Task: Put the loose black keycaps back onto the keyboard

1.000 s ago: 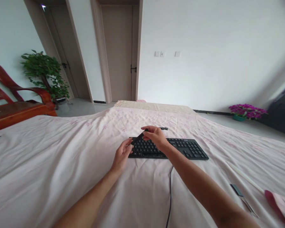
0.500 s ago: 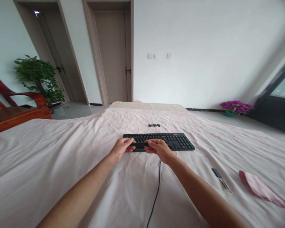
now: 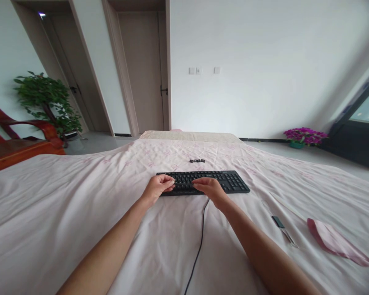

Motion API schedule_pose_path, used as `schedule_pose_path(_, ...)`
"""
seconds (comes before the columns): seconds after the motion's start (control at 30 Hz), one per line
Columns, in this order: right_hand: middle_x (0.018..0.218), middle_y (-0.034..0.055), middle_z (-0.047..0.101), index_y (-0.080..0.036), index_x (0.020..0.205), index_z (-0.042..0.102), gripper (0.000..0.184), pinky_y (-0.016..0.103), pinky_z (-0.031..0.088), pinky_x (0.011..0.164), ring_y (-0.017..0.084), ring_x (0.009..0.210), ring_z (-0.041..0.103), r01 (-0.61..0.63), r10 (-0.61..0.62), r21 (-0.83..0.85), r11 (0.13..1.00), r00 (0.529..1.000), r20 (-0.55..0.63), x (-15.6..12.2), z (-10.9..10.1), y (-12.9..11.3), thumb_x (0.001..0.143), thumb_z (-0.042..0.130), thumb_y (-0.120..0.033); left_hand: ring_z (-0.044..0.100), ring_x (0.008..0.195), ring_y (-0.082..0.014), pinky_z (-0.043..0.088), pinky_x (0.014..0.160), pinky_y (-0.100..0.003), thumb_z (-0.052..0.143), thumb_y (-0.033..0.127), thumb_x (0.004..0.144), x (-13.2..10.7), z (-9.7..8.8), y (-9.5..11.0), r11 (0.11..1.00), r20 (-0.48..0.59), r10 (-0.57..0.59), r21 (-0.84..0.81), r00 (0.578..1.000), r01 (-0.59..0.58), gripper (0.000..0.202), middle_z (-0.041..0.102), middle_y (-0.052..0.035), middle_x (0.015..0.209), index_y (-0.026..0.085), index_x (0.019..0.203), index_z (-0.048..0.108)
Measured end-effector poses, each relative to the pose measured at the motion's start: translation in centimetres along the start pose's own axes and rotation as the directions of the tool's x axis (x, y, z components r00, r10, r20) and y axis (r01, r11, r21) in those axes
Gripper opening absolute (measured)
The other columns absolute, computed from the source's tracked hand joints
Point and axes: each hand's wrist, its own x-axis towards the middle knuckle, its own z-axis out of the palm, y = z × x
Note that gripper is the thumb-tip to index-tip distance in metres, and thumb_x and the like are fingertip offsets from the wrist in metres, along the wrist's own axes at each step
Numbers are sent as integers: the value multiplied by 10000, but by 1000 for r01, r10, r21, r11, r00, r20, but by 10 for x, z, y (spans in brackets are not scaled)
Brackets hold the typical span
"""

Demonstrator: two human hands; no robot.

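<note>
Between left hand (image 3: pixel 156 190) and right hand (image 3: pixel 212 190), both pinching its ends, one black bar (image 3: pixel 183 187) is over one keyboard (image 3: pixel 236 183); beyond them rest four keycaps (image 3: pixel 198 161); left of left hand, cloth (image 3: pixel 110 184) lies open.

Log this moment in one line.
left hand: pinching dark bar; right hand: pinching same bar; keyboard: beneath; loose keycaps: beyond

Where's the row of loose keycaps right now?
In the head view, the loose keycaps lie slightly right of centre on the floral sheet, beyond the far edge of the keyboard.
</note>
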Motion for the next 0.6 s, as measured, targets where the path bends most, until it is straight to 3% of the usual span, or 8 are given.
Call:
schedule_pose_path(0.13, 722, 13, 698, -199, 899, 741, 263, 251, 424, 605, 145, 634, 585, 144, -161, -298, 944, 987, -31, 8, -1, 4, 705, 636, -342, 637, 731, -155, 512, 645, -254, 690, 332, 711, 0, -1, -16, 959, -11, 185, 222, 983, -178, 246, 684, -46, 804, 151, 877, 674)
schedule_pose_path(0.27, 767, 8, 710, -262, 890, 749, 207, 281, 437, 699, 172, 717, 602, 244, -285, -534, 810, 959, 6, 11, -1, 7, 737, 617, -311, 619, 786, -168, 484, 741, -280, 660, 295, 732, -1, -6, -28, 822, -26, 352, 486, 936, -295, 167, 695, -29, 851, 210, 870, 699)
schedule_pose_path(0.43, 877, -4, 715, -300, 889, 740, 182, 323, 433, 804, 204, 872, 586, 342, -387, -601, 722, 920, 59, 12, -2, 16, 746, 630, -276, 579, 913, -188, 430, 865, -327, 655, 225, 747, -3, -7, -29, 605, 64, 477, 699, 876, -381, 156, 688, -9, 909, 264, 889, 704)
schedule_pose_path(0.6, 884, 2, 716, -293, 881, 738, 169, 330, 438, 826, 205, 892, 580, 375, -410, -603, 704, 908, 86, 10, -1, 23, 748, 644, -244, 553, 915, -198, 400, 864, -344, 666, 191, 746, -5, -4, -30, 479, 165, 495, 767, 853, -426, 133, 688, -12, 865, 260, 853, 703)
